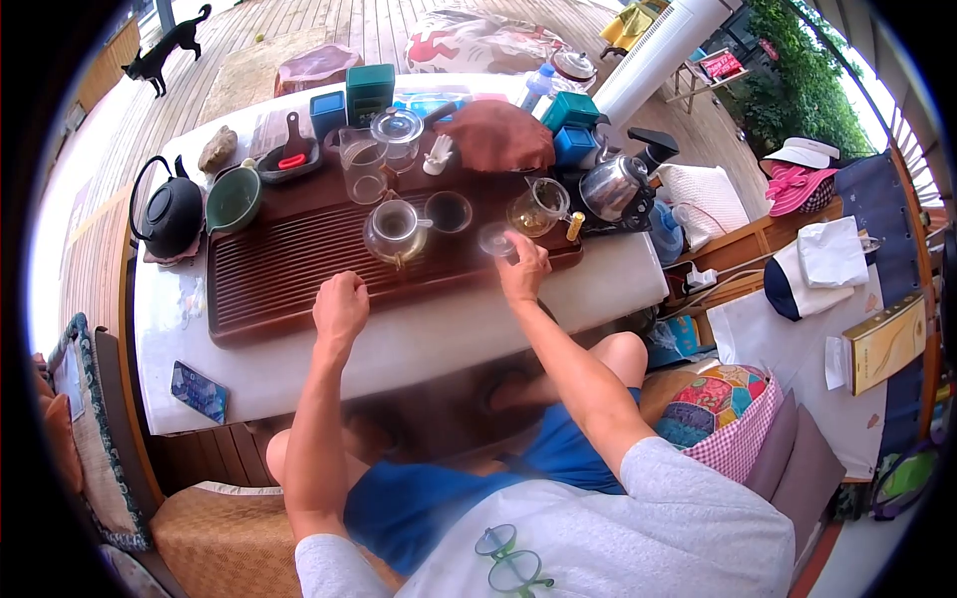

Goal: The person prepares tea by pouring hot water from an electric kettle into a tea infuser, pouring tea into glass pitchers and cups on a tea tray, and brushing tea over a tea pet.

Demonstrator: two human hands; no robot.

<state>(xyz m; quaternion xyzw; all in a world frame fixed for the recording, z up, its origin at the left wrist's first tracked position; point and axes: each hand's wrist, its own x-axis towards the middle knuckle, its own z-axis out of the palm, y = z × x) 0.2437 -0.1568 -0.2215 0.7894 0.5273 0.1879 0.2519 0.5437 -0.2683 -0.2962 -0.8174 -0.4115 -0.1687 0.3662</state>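
Note:
My right hand (524, 267) pinches a small clear glass cup (494, 239) above the right part of the brown slatted tea tray (289, 269). Over the tray's front edge is my left hand (341, 304), its fingers curled; whether anything is inside cannot be seen. Between the hands, farther back, a glass teapot (396, 227) stands on the tray with a strainer-like insert in its top. Beside it lies a round dark-looking glass dish (449, 212). A glass pitcher (539, 207) holding yellowish liquid stands just behind the cup.
At the left stand a black kettle (169, 211) and a green bowl (234, 199). A steel kettle (612, 187) is at the right. Behind the tray are a brown cloth (498, 135) and glass jars (363, 164). A phone (199, 391) lies front left; a black cat (164, 52) stands beyond.

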